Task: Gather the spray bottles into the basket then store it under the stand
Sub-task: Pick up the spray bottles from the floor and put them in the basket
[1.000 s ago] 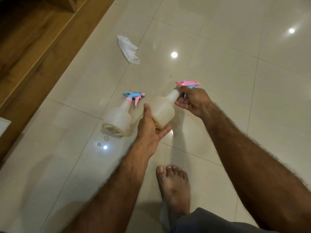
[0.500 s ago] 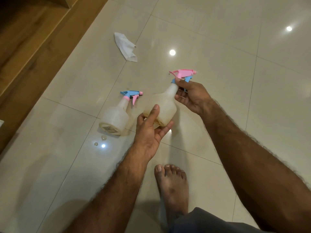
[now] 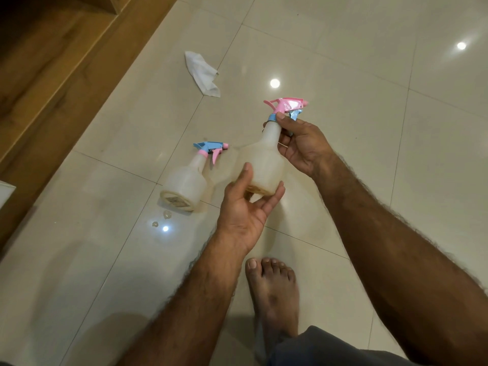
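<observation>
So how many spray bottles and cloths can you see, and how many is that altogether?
Spray bottles: 2, one with a pink head held in both hands, one with a blue head lying on the floor
White cloths: 1
Total: 3

Warm, fairly dim indoor light from overhead. The glossy cream tiled floor mirrors small round ceiling lamps as three bright white glare spots, one far right, one centre, one lower left. The brown wooden furniture base at upper left sinks into deep shadow. Soft shadows pool along the bottom edge. Focus is sharp in the centre; tile seams bend slightly near the frame edges, a wide-angle distortion.
</observation>
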Demonstrator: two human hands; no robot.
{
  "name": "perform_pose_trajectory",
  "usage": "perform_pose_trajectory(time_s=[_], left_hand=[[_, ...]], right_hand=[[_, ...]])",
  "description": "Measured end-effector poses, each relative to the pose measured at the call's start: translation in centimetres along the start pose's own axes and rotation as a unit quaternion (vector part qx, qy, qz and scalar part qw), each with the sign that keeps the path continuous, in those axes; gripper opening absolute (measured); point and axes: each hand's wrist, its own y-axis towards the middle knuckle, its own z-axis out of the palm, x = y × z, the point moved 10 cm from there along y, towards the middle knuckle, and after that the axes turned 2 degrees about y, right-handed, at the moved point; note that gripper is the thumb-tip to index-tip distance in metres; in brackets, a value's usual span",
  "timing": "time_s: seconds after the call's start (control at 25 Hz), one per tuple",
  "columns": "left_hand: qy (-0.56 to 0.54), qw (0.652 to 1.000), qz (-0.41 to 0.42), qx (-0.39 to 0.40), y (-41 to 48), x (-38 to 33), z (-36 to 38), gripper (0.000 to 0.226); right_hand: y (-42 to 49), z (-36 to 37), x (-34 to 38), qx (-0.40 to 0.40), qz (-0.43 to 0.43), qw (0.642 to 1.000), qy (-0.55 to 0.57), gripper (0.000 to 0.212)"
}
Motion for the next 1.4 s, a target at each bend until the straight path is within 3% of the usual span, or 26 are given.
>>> perform_pose_trajectory(time_s=[0.08,0.12,0.2,0.28,0.32,0.36,0.4,0.44,0.48,0.52,0.56,0.64,0.8,0.96,1.04,1.2,1.32,1.4], left_hand=[[0.122,0.985,0.111,-0.051,-0.1,-1.6,0.1,0.063],[0.230,0.951,0.188,-0.085,-0.6,-3.0,0.6,0.069],[0.411,0.838,0.337,-0.125,-2.4,-5.0,2.1,0.082],[0.489,0.745,0.436,-0.128,-3.4,-5.5,2.8,0.085],[0.520,0.706,0.465,-0.119,-3.4,-5.6,3.1,0.086],[0.542,0.692,0.465,-0.108,-3.0,-5.7,3.1,0.087],[0.536,0.718,0.432,-0.104,-2.3,-5.7,2.6,0.091],[0.490,0.788,0.359,-0.096,-1.4,-5.5,2.1,0.094],[0.390,0.884,0.243,-0.089,-0.4,-4.9,1.2,0.094],[0.261,0.957,0.100,-0.071,0.4,-3.1,0.5,0.091],[0.173,0.983,-0.012,-0.056,0.5,-1.5,0.3,0.089],[0.150,0.985,-0.074,-0.039,0.2,-0.6,0.3,0.079],[0.266,0.955,0.106,-0.077,1.1,-2.9,0.0,0.060],[0.366,0.903,0.209,-0.081,0.5,-4.5,0.2,0.069],[0.367,0.911,0.174,-0.074,0.7,-4.0,-0.7,0.070],[0.196,0.980,0.024,-0.022,1.7,-1.9,-3.0,0.062],[0.162,0.986,-0.034,-0.005,1.5,-1.4,-3.4,0.062],[0.155,0.986,-0.061,-0.008,1.4,-0.5,-3.7,0.061]], right_hand=[[0.1,-0.2,-0.4,-0.028,-0.002,0.999,0.035,0.033],[0.0,-0.3,-0.6,-0.044,0.000,0.998,0.054,0.037],[0.0,-0.3,-0.9,-0.064,0.006,0.995,0.076,0.039],[-0.1,0.2,-0.7,-0.065,0.014,0.995,0.073,0.032],[-0.1,0.4,-0.5,-0.064,0.014,0.996,0.067,0.030],[-0.1,0.4,-0.3,-0.065,0.010,0.996,0.057,0.030],[-0.1,0.4,-0.2,-0.064,0.006,0.997,0.048,0.032],[-0.1,0.3,-0.1,-0.063,0.002,0.997,0.044,0.034],[-0.2,0.2,-0.2,-0.061,-0.001,0.997,0.046,0.035],[-0.2,0.0,-0.3,-0.059,-0.004,0.997,0.048,0.037],[-0.1,-0.1,-0.4,-0.058,-0.005,0.997,0.044,0.038],[-0.1,-0.6,-0.5,-0.067,-0.004,0.998,0.022,0.034],[-0.2,-1.1,-0.4,-0.117,-0.010,0.993,-0.026,0.015],[-0.3,-0.7,-0.8,-0.123,0.000,0.991,-0.051,0.016],[-0.3,-0.2,-1.0,-0.104,0.016,0.993,-0.055,0.025],[-0.4,0.7,-1.5,-0.038,0.068,0.995,-0.059,0.024],[-0.5,1.1,-1.5,-0.023,0.070,0.991,-0.110,0.032],[-0.4,0.9,-1.5,-0.060,0.047,0.982,-0.173,0.038]])
